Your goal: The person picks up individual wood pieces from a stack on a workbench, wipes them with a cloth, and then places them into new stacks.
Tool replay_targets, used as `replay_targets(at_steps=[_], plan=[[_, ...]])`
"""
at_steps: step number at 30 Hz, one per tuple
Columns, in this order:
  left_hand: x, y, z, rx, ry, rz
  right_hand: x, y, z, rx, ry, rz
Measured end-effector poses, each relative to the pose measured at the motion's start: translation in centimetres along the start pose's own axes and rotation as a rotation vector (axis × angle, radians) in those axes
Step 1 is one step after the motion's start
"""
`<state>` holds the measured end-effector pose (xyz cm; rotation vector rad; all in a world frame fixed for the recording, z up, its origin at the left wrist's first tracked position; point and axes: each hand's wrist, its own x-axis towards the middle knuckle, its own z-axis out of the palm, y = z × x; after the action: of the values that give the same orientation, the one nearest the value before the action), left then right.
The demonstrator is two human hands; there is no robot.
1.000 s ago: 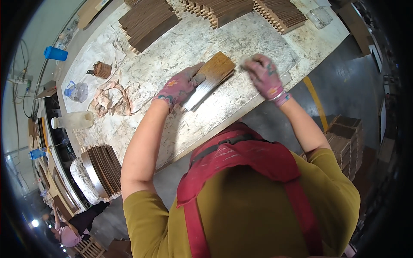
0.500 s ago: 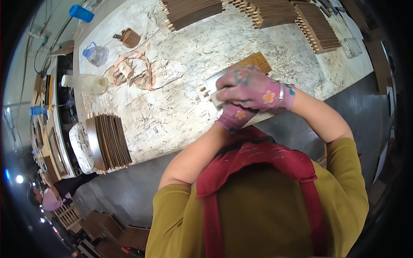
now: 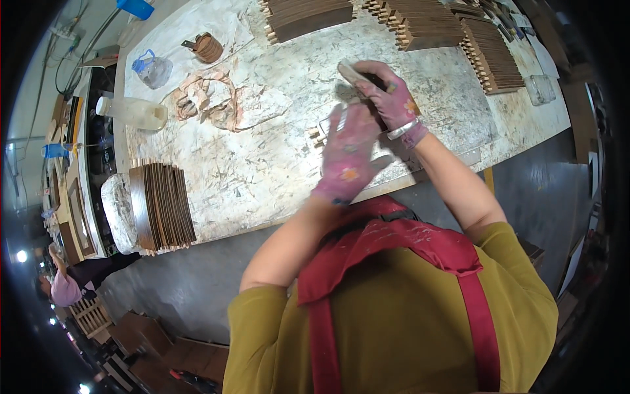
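Observation:
Both my hands wear pink flowered gloves. My right hand point(image 3: 392, 98) is raised over the table, closed around a flat pale block point(image 3: 353, 73) that looks like a sanding block. Lower and to its left, my left hand point(image 3: 351, 154) is stretched out over a brown wooden board point(image 3: 323, 126), fingers extended and thumb apart; motion blurs it. The board lies on the worktable, with short light dowel pegs sticking out of its left end. My hands hide most of the board. Whether the left fingertips touch it I cannot tell.
Stacks of brown pegged boards stand at the far edge point(image 3: 312, 23), far right point(image 3: 492, 56) and near left point(image 3: 161, 207) of the paint-stained worktable point(image 3: 262, 177). Crumpled cloth point(image 3: 210, 98), a jug point(image 3: 152, 71), a bottle point(image 3: 134, 113) and a small brown pot point(image 3: 207, 48) sit at left. Another person point(image 3: 69, 285) is beyond.
My hands were together, pressed over the board; now they are apart. The right has lifted up and away with the pale block, and the left has come forward over the board.

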<state>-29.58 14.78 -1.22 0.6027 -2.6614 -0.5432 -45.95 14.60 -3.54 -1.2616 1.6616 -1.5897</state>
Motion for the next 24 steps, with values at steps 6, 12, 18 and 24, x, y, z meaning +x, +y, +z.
replay_targets(at_steps=[6,12,18,24], plan=[[-5.1,-4.9,-3.4,0.142,-0.073,-0.318,-0.6,-2.0,-0.9,0.228,0.15,0.091],[-2.7,-4.1,-1.4,0.119,-0.028,-0.081,-1.0,-1.9,1.8,0.226,0.076,0.133],[-2.7,-6.7,-5.1,0.31,-0.121,-0.158,0.5,-0.6,-6.8,0.389,0.501,0.193],[3.1,-4.4,-3.4,-0.048,-0.224,-0.064,-1.2,-2.0,-5.0,0.236,0.357,0.128]])
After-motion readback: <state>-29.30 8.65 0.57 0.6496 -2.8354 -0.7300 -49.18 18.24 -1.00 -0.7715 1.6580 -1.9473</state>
